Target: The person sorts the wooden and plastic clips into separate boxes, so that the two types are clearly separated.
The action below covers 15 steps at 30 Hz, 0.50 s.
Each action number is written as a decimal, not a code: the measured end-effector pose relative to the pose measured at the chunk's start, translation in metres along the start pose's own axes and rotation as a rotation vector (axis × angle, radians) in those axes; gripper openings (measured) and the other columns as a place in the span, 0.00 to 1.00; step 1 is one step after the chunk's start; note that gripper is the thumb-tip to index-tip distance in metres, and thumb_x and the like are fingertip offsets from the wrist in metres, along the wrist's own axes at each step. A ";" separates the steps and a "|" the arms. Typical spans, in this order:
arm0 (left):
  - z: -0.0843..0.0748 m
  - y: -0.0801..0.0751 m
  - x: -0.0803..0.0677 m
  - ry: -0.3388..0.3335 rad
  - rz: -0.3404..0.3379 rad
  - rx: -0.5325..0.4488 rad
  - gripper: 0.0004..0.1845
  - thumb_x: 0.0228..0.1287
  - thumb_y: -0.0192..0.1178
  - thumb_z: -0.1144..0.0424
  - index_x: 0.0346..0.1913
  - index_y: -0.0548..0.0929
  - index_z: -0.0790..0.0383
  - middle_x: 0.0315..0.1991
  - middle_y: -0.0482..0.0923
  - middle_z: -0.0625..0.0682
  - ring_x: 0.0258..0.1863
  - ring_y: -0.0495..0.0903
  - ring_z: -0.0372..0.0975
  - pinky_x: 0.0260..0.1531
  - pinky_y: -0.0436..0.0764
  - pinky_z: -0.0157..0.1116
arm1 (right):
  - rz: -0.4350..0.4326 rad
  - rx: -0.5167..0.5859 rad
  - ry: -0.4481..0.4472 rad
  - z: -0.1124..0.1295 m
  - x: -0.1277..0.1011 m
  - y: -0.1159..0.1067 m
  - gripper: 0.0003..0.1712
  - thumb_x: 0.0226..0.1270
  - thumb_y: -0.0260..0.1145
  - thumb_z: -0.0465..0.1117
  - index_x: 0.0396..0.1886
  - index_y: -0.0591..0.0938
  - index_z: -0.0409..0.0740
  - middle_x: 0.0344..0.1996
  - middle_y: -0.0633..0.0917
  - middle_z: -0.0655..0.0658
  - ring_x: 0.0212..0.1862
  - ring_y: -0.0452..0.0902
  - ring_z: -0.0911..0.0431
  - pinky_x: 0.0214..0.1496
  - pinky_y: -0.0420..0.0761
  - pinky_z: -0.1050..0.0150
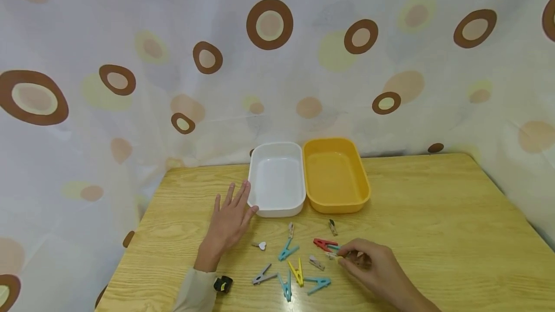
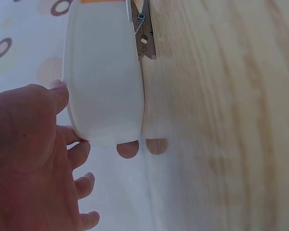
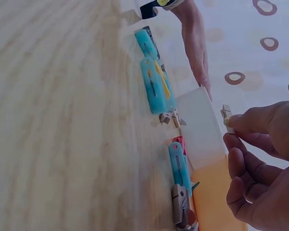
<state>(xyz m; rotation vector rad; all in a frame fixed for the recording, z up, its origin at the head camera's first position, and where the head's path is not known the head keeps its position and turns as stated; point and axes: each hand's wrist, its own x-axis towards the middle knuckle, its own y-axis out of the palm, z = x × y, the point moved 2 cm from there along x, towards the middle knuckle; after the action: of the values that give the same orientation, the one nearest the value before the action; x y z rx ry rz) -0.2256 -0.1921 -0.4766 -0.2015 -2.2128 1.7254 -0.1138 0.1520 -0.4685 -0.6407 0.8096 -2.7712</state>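
Note:
My right hand [image 1: 377, 264] pinches a small wooden clothespin [image 3: 226, 114] with a yellow piece on it, between thumb and index finger. It is just above the tabletop, beside a red clothespin [image 1: 323, 243] and a small wooden clothespin [image 1: 316, 262]. My left hand [image 1: 227, 223] touches the near left edge of the white tray [image 1: 277, 213], fingers spread. In the left wrist view, its thumb and index finger meet the tray's wall. Around the middle lie several teal clothespins [image 1: 318, 283], a yellow one [image 1: 297, 273], a grey one [image 1: 263, 276] and a small one with a white heart [image 1: 262, 245].
An orange-yellow tray [image 1: 340, 208] stands against the white tray's right side; no clothespins show in either. Two small wooden clothespins, one with a dark part [image 1: 332, 227], lie before the trays. A black strap [image 1: 223, 284] is at the left wrist. A patterned curtain [image 1: 286, 85] hangs behind.

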 end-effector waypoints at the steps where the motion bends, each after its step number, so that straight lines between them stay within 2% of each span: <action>1: 0.000 0.000 0.000 0.001 -0.001 -0.003 0.37 0.83 0.40 0.41 0.83 0.51 0.59 0.82 0.50 0.52 0.81 0.46 0.55 0.73 0.47 0.67 | -0.005 -0.002 0.002 0.001 0.002 0.000 0.10 0.62 0.77 0.35 0.37 0.88 0.55 0.31 0.84 0.63 0.29 0.77 0.66 0.26 0.79 0.67; 10: 0.000 0.002 0.000 0.004 -0.014 -0.012 0.37 0.83 0.40 0.42 0.83 0.52 0.58 0.82 0.50 0.52 0.81 0.47 0.56 0.73 0.46 0.66 | -0.041 -0.056 0.002 0.005 0.023 0.002 0.09 0.62 0.78 0.37 0.37 0.89 0.58 0.33 0.88 0.57 0.32 0.77 0.67 0.31 0.79 0.64; 15: 0.001 0.002 -0.001 0.001 -0.014 -0.012 0.37 0.83 0.40 0.41 0.83 0.52 0.58 0.82 0.50 0.52 0.81 0.47 0.56 0.73 0.46 0.66 | -0.042 -0.043 0.006 0.006 0.035 0.006 0.09 0.62 0.78 0.37 0.37 0.89 0.56 0.33 0.89 0.58 0.32 0.79 0.67 0.34 0.80 0.63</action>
<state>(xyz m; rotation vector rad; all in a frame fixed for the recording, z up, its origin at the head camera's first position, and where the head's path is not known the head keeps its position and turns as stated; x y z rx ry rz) -0.2256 -0.1925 -0.4790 -0.1891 -2.2193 1.7050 -0.1417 0.1341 -0.4555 -0.6656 0.8692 -2.8014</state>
